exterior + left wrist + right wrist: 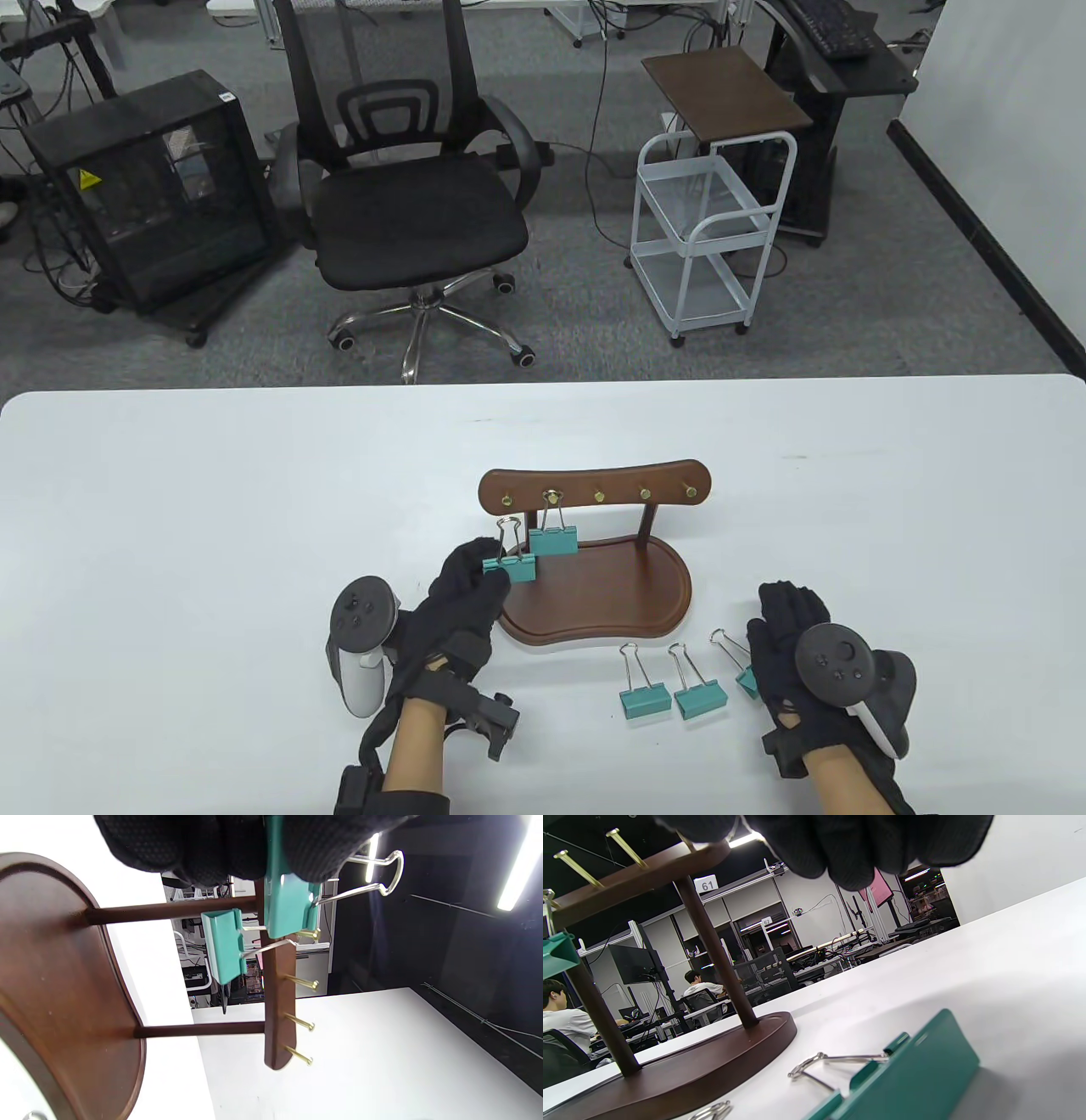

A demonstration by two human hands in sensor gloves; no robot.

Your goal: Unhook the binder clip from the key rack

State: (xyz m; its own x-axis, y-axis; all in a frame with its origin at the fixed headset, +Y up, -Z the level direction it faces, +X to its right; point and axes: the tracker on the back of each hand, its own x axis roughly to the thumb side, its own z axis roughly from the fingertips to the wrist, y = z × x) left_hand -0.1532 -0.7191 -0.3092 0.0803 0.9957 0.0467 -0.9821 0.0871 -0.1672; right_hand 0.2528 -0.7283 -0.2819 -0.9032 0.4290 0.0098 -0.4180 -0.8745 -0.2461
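The brown wooden key rack [594, 488] stands mid-table with a row of brass hooks. One teal binder clip [552, 540] hangs from the second hook from the left. My left hand [496, 579] pinches a second teal binder clip [510, 567] by its body, just in front of and below the leftmost hook [506, 499]. In the left wrist view the held clip [288, 908] has its wire loops [384, 870] free of the hooks, and the hanging clip [222, 946] is beside it. My right hand [789, 620] rests flat on the table, holding nothing.
Three teal clips lie on the table in front of the rack: two side by side [645, 701] [702, 698] and one [747, 679] partly under my right hand, close in the right wrist view [916, 1077]. The rack's base [611, 598] spreads towards me.
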